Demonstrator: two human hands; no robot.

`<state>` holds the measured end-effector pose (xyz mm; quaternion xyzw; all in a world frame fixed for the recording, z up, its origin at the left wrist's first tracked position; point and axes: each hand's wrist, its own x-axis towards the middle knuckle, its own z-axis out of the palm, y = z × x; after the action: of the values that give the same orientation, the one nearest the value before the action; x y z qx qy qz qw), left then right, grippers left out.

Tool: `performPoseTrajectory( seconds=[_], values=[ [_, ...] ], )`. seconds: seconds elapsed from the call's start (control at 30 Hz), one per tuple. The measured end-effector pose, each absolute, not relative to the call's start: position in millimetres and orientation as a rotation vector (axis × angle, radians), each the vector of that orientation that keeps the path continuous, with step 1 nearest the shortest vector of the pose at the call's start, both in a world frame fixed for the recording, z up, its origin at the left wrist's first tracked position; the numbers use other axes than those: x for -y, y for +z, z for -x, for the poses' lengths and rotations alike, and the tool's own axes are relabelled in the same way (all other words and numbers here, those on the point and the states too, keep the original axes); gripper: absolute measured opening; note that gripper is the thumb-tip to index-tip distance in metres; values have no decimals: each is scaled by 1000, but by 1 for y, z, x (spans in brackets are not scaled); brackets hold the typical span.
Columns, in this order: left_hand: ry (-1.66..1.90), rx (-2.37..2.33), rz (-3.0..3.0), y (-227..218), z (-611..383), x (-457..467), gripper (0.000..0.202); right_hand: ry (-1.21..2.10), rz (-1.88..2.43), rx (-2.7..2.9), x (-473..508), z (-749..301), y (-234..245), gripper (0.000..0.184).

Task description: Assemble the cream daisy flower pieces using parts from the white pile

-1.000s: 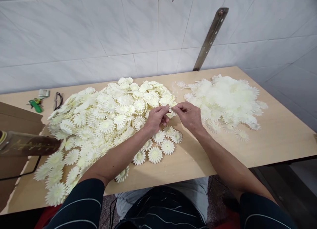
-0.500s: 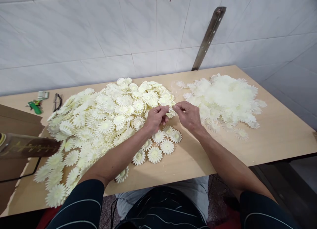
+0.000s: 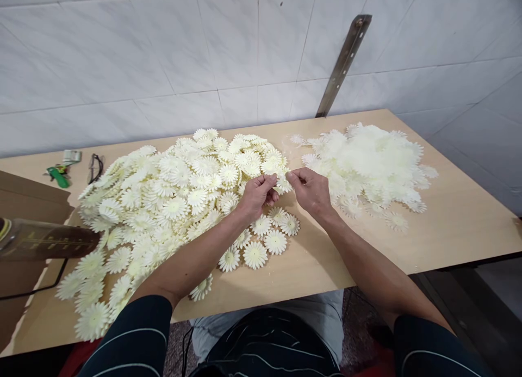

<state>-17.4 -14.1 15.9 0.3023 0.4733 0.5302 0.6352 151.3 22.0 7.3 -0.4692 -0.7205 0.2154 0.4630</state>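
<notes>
Above the middle of the table, my left hand (image 3: 259,195) and my right hand (image 3: 310,191) face each other, fingertips a short way apart. Both are pinched closed at a pale yellow artificial flower (image 3: 284,184), whose petals show between them. The fingers partly cover it. A big heap of similar flowers (image 3: 175,175) spreads under and beyond my left forearm. Several loose ones, such as a flower (image 3: 255,254), lie flat just below my left hand. To the right of my right hand is a second pile of thinner, translucent petal pieces (image 3: 371,165).
On the wooden table (image 3: 460,219), a green-handled tool (image 3: 58,177) and dark-framed glasses (image 3: 95,168) lie at the far left. A brown bottle with markings (image 3: 49,241) and a cardboard box (image 3: 28,203) stand nearer. Behind, a metal bracket (image 3: 345,64) leans against the tiled wall.
Almost nothing differs. My fingertips have shifted very slightly at the flower, and both piles look the same.
</notes>
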Motion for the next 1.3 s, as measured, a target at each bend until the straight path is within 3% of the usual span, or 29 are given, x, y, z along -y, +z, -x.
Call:
performPoseTrajectory(
  seconds=[0.23,0.5,0.67,0.77,1.07,1.3],
  values=[
    [1222,-1060,-658,16,16,13,43,641,1155,1717,-24,-153,8,37],
    [1209,-996,-703,12,19,15,46,546,1003,1730,-23,-145,-1,19],
    [1291,-1035,-769,10,18,15,45,1048,1148,1541,-26,-147,2,60],
    [1346,-1094,-799,8,16,15,42,1308,1145,1538,-25,-147,8,68],
    [1367,-1178,-892,6,13,17,51,728,1267,1881,-17,-145,15,64],
    [1268,-1024,-937,8,14,21,65,649,1193,1851,-15,-146,18,70]
  ],
)
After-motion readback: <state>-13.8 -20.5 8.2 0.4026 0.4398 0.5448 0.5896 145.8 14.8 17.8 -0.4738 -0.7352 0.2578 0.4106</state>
